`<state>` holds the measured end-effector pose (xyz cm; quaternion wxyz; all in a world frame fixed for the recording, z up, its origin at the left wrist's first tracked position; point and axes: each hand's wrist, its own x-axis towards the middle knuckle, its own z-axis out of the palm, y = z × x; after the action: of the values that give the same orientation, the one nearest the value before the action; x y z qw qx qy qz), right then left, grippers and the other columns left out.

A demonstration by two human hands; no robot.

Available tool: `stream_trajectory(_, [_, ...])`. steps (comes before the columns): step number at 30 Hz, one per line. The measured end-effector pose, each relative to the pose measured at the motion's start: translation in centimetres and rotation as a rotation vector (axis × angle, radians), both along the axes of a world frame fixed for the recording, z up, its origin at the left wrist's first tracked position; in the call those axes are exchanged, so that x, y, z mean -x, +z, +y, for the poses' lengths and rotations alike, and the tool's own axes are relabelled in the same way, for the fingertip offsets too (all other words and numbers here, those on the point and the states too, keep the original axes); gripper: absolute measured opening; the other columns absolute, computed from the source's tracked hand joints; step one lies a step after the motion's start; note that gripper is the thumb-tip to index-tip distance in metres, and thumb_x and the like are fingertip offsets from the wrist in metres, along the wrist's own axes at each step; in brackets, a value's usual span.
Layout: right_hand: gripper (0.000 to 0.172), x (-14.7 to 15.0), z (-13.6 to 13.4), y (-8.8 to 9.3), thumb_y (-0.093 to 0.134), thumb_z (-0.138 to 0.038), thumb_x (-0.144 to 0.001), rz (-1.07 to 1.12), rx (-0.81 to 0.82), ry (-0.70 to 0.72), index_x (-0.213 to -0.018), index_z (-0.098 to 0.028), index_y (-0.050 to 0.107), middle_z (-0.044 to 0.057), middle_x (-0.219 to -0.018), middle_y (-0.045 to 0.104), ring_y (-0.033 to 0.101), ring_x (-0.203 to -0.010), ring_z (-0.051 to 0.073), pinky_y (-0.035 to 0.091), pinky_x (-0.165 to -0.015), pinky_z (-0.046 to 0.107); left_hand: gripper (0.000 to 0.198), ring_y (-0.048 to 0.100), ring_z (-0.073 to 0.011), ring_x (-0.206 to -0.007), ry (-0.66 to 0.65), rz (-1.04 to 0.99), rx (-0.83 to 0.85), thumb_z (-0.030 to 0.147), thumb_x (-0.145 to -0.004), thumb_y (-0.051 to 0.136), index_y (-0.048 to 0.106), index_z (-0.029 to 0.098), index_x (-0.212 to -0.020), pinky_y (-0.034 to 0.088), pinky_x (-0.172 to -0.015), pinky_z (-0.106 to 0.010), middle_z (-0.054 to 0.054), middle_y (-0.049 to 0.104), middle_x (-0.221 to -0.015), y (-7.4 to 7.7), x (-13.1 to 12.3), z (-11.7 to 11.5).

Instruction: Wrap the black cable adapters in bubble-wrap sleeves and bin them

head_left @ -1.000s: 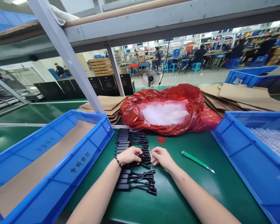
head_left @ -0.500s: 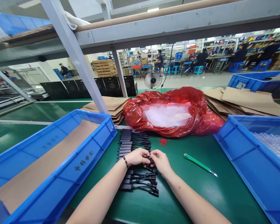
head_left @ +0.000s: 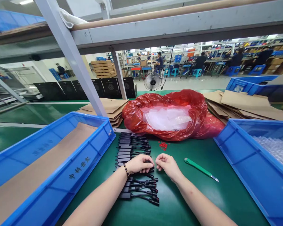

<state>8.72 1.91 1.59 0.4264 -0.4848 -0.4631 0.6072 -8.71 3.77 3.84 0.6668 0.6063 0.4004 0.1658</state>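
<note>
Black adapter cables [head_left: 124,150], each a flat box with thin leads, lie in a column on the green table. My left hand [head_left: 139,164], with a beaded bracelet at the wrist, rests over this column. Its fingers are curled on a black cable, whose connector end [head_left: 152,169] shows at the fingertips; the rest is hidden. Just to its right, my right hand [head_left: 167,165] is closed in a pinch, apart from the left. Whatever sits in that pinch is too small to make out. Small red rings [head_left: 163,146] lie in a loose pile beyond the hands.
A green-handled craft knife [head_left: 200,169] lies at right, blade toward me. Blue crates stand at left [head_left: 91,157] and right [head_left: 238,157]. Behind are a red plastic bag [head_left: 136,124] of clear pouches, cardboard sheets [head_left: 110,105] and a fan [head_left: 152,81]. A shelf beam [head_left: 155,28] crosses above.
My hands were together at a black connector; now a gap separates them. The right hand has drawn off to the right. The view has shifted slightly.
</note>
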Motion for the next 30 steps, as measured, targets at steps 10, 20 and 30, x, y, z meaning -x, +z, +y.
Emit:
stream_trajectory(10, [0.035,0.1,-1.0,-0.3,0.074,-0.042,-0.052,0.136,0.093,0.032,-0.067,-0.013,0.061,0.002,-0.056,0.062,0.055,-0.048,0.011,0.043,-0.049,0.023,0.016,0.042,-0.0049,-0.039,0.029,-0.025,0.021,0.025,-0.066,0.057,0.051,0.015,-0.077,0.030,-0.039,-0.018,-0.001,0.064,-0.063,-0.2,0.1,0.1])
stream_trajectory(20, [0.034,1.2,-1.6,-0.4,0.071,-0.045,-0.058,0.075,0.039,0.060,-0.062,-0.015,0.054,-0.001,-0.054,0.058,0.051,-0.046,0.009,0.038,-0.046,0.020,0.023,0.042,-0.0052,-0.040,0.036,0.015,-0.010,0.033,-0.066,0.062,0.047,0.016,-0.069,0.030,-0.039,-0.018,0.003,0.057,-0.054,-0.4,0.1,0.1])
stream_trajectory(30, [0.033,1.6,-1.4,-1.0,0.062,-0.046,-0.065,0.044,0.031,0.125,-0.061,-0.017,0.047,-0.006,-0.045,0.048,0.039,-0.038,0.005,0.030,-0.039,0.017,0.027,0.033,-0.0045,-0.038,-0.019,0.000,-0.034,0.039,-0.068,0.061,0.048,0.016,-0.066,0.023,-0.039,-0.019,0.005,0.051,-0.047,0.3,-0.3,-0.1])
